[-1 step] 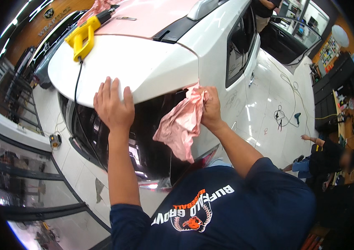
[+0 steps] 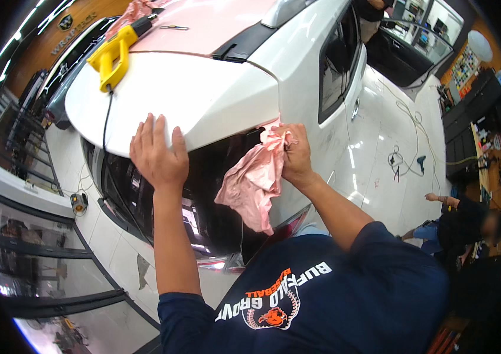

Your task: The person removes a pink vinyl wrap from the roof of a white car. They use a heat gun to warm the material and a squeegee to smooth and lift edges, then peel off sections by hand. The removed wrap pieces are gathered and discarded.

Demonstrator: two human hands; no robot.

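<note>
My left hand [image 2: 159,150] lies flat on the rear edge of a white car spoiler [image 2: 191,97], fingers stretched out. My right hand [image 2: 296,154] is closed around a crumpled sheet of pink film [image 2: 252,186] at the spoiler's right corner. The film's upper end reaches the seam beside the white body panel, and the rest hangs loose over the dark rear window [image 2: 209,171]. On the spoiler's far left rests a yellow heat gun [image 2: 111,62], its black cord trailing down past my left hand.
Pink film covers the roof [image 2: 197,26], where a small slim tool [image 2: 174,27] lies. A cord and a dark power tool [image 2: 421,163] are on the tiled floor to the right. One person [image 2: 463,227] is near the workbench; another stands by an open car door [image 2: 401,53].
The whole view has shifted very slightly. Both hands keep their places, the left on the spoiler and the right on the pink film.
</note>
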